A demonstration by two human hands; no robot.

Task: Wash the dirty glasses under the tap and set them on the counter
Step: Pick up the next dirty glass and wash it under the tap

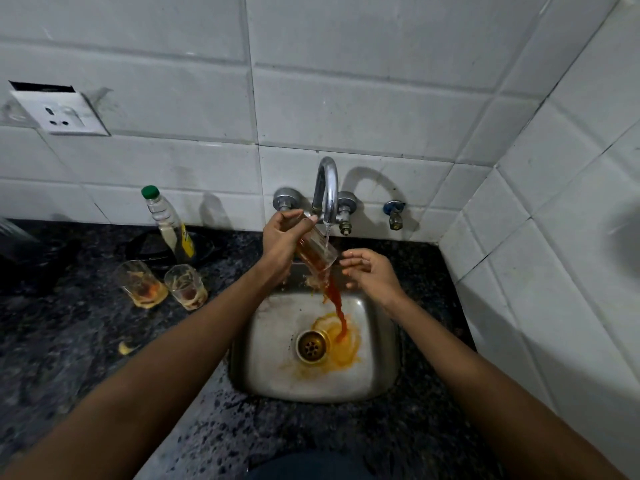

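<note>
Head view. Left hand (278, 242): raised over sink (377, 375), fingers curled round tilted glass (317, 249) under tap (327, 188), red liquid pouring out. Right hand (369, 271): fingers relaxed, empty, just beside the rim. Two dirty glasses (142, 284) upright on table (69, 341), left.

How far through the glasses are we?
No washed glass shows on the counter yet. The left hand tips the first glass under the running tap, orange liquid pouring into the sink. Two dirty glasses wait left of it.
</note>
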